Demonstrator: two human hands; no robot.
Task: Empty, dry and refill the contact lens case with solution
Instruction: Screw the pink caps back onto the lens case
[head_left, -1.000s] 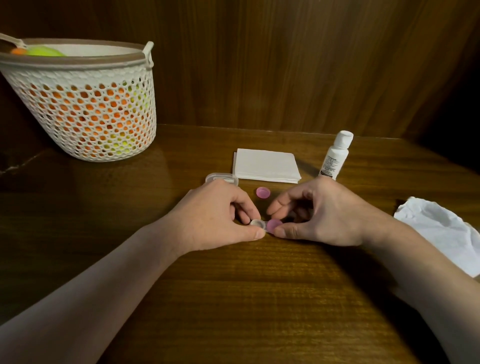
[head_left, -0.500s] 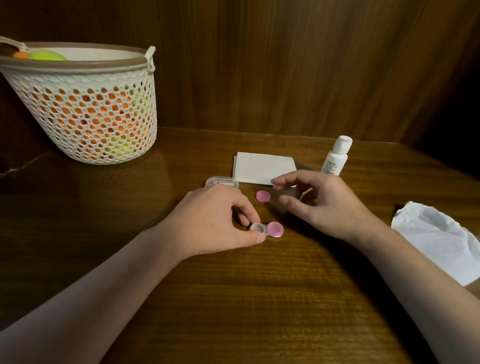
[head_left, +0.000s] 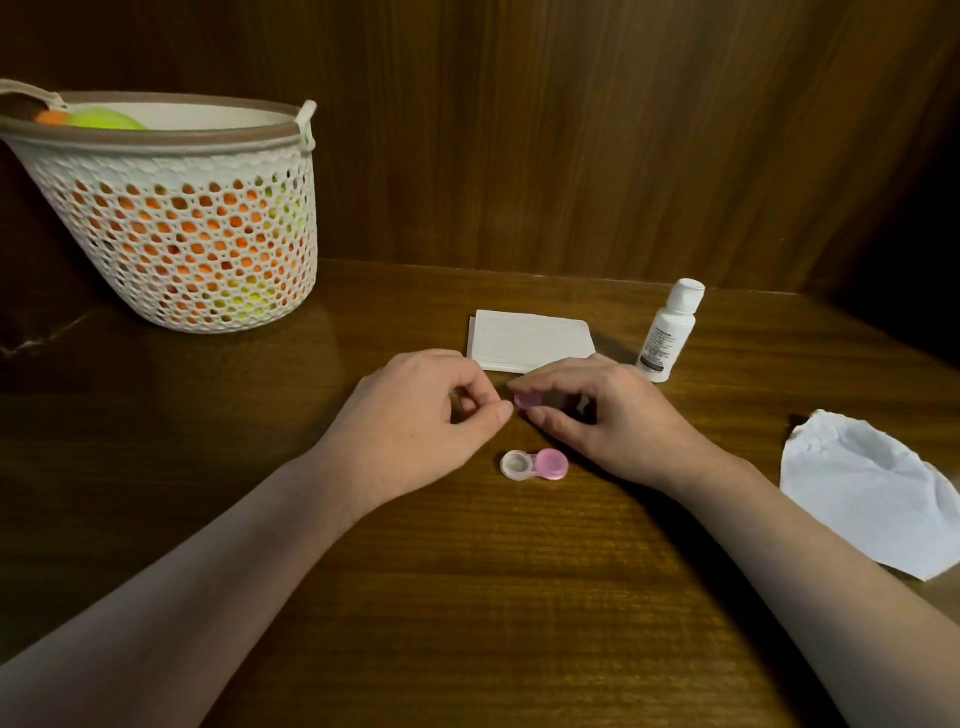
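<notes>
The contact lens case (head_left: 534, 464) lies on the wooden table between my wrists. Its left well is uncovered and whitish, and its right well carries a pink cap. A second, loose pink cap (head_left: 527, 400) sits just beyond the case, pinched between the forefinger and thumb of my right hand (head_left: 613, 415). My left hand (head_left: 415, 426) hovers beside it with fingers curled and nothing visible in them, its thumb tip close to the cap. The white solution bottle (head_left: 667, 332) stands capped behind my right hand.
A folded stack of white tissues (head_left: 530, 338) lies behind my hands. A crumpled white tissue (head_left: 872, 488) lies at the right. A white mesh basket (head_left: 182, 234) with orange and yellow-green balls stands at the far left. A wooden wall (head_left: 571, 130) closes off the back.
My left hand let go of the case and moved away from me towards the loose cap. My right hand moved from the case's right cap to the loose pink cap and took it.
</notes>
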